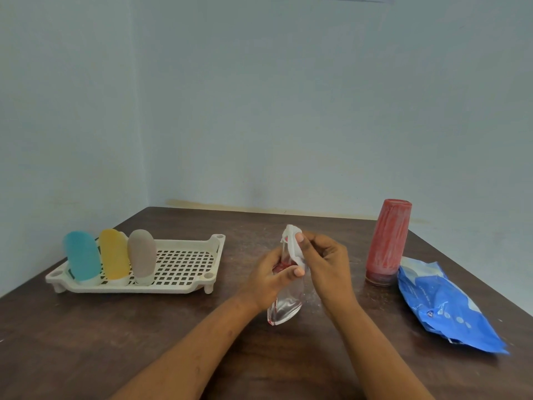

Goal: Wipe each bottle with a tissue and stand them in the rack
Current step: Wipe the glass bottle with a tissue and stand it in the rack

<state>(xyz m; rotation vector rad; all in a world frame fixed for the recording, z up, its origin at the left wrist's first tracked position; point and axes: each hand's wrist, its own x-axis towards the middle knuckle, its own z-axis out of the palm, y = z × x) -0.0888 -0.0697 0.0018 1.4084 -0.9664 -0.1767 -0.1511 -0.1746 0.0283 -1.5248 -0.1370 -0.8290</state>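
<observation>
While the left hand [272,280] grips the clear bottle [285,306] to steady it, the right hand [323,262] pinches the tissue [292,243] and rubs its top.

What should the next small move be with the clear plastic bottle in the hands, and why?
Probably draw the white tissue down along the clear red-trimmed plastic bottle. The right hand pinches the tissue only at the bottle's top end, while the left hand grips its middle and the lower body shows bare, so most of the surface seems yet to be wiped.
</observation>
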